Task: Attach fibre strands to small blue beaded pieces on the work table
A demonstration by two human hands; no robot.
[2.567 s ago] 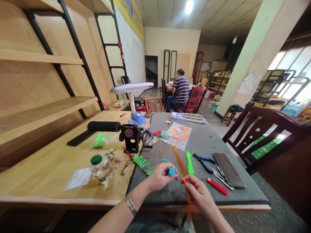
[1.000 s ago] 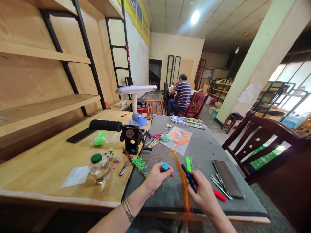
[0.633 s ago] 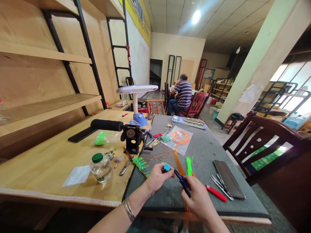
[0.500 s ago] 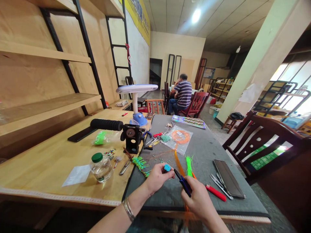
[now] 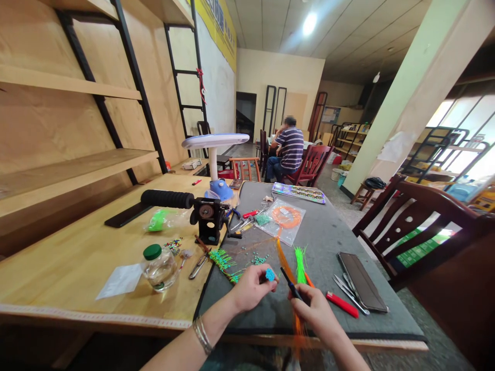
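Note:
A small bright blue beaded cluster (image 5: 269,274) is pinched between the thumb and fingers of my left hand (image 5: 253,286), just above the grey mat (image 5: 251,319). My right hand (image 5: 314,306) is closed round dark pliers with blue handles (image 5: 290,283). Their tip points up and away, a little to the right of the cluster and apart from it. Orange strands (image 5: 285,257) run behind the pliers and down over the table's front edge. Beyond my left hand lie loose teal beads (image 5: 260,258). Bright green strands (image 5: 300,264) lie just past my right hand.
A red-handled tool (image 5: 342,304), tweezers (image 5: 350,292) and a brown case (image 5: 362,281) lie on the right. To the left stand a green-lidded jar (image 5: 159,269) and a black cranked vise (image 5: 209,219). A lamp (image 5: 215,140) rises behind; a person (image 5: 290,147) sits farther back.
The pliers have turned more upright and their tip has drawn slightly away from my left hand. The blue cluster has tilted and shifted slightly right and down.

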